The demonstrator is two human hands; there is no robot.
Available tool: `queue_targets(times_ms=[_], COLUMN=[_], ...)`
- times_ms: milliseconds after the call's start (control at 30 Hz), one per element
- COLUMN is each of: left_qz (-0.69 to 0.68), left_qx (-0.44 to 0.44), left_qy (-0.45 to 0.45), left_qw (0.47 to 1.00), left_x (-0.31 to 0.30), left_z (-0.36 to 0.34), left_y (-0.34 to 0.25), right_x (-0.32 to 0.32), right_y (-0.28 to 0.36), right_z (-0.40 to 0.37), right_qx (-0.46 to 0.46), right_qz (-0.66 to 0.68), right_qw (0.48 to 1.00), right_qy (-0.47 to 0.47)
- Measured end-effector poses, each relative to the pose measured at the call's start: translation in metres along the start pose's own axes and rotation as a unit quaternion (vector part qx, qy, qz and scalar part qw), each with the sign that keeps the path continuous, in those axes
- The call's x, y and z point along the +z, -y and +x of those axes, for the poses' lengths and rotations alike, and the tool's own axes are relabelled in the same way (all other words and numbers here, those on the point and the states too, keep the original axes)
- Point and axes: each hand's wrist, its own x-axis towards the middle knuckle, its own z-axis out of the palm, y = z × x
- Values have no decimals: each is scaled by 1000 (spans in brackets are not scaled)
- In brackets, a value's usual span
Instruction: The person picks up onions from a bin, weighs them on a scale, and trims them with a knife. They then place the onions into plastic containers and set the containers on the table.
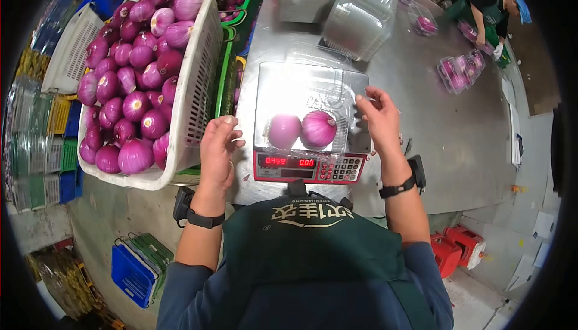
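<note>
Two purple onions [319, 129] sit side by side in a clear plastic clamshell box [344, 110], the left one partly washed out by glare. The box rests on a weighing scale [309, 167] with a red front panel and lit red digits. Off the scale's left side, my left hand [219, 149] is raised with its fingers loosely bent and apart, holding nothing. My right hand [379, 113] hovers by the right edge of the box, empty, thumb and fingers spread. Whether its fingertips touch the box edge is hard to tell.
A white crate [192, 83] heaped with purple onions stands at the left. Stacks of clear boxes [361, 20] are behind the scale on the metal table [433, 143]. Filled packs [461, 71] lie at the far right, near another person [489, 14]. Blue baskets [131, 274] sit on the floor.
</note>
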Motion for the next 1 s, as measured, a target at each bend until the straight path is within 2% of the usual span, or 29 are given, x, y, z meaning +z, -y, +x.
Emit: queue_targets(times_ms=[67, 100, 167, 233, 300, 333, 367, 433, 500, 533, 567, 600, 667, 867, 900, 967, 1000], left_qz=[19, 28, 38, 14, -9, -25, -41, -52, -52, -45, -36, 2, 47, 59, 60, 66, 80], left_qx=[-21, -37, -108, -180, -185, -174, -165, -171, -176, -170, -174, -162, -148, -143, -142, -134, -138], left_qy=[6, 18, 69, 139, 143, 153, 168, 159, 126, 102, 128, 118, 119, 144, 148, 171, 180], left_qw=[1000, 999, 991, 974, 972, 973, 971, 971, 975, 979, 976, 980, 981, 977, 977, 974, 971], left_x=[-3, -1, 6, 7, 14, 12, 8, 12, 21, 15, 15, 17, 22, 59, 67, 81, 92], left_z=[0, -2, -13, -17, -26, -28, -28, -34, -35, -24, -19, -14, -9, -3, -1, 5, 6], left_y=[6, 9, 10, 15, 14, 15, 16, 7, 8, 25, 32, 37, 39, 42, 45, 53, 54], right_x=[12, 17, 26, 25, 13, 4, -5, -28, -42, -40, -36, -29, -19, -50, -60, -78, -84], right_y=[8, 12, 23, 6, 2, 4, 5, 8, 23, 21, 17, 6, -23, -32, -30, -47, -35], right_z=[21, 28, 40, 53, 49, 34, 12, -33, -77, -88, -95, -98, -98, -88, -86, -75, -72], right_qx=[70, 68, 183, 160, 42, -56, -148, -389, -163, -69, 22, 21, 172, 176, 194, 178, 186], right_qz=[37, 38, 52, 66, 50, -54, -161, -274, -157, -100, -35, -34, 159, 150, 127, 160, 125], right_qw=[997, 997, 980, 982, 991, 990, 970, 869, 928, 950, 960, 966, 953, 955, 954, 944, 960], right_qy=[16, 17, 56, 81, 115, 114, 105, 139, 296, 287, 277, 255, 190, 187, 192, 225, 167])
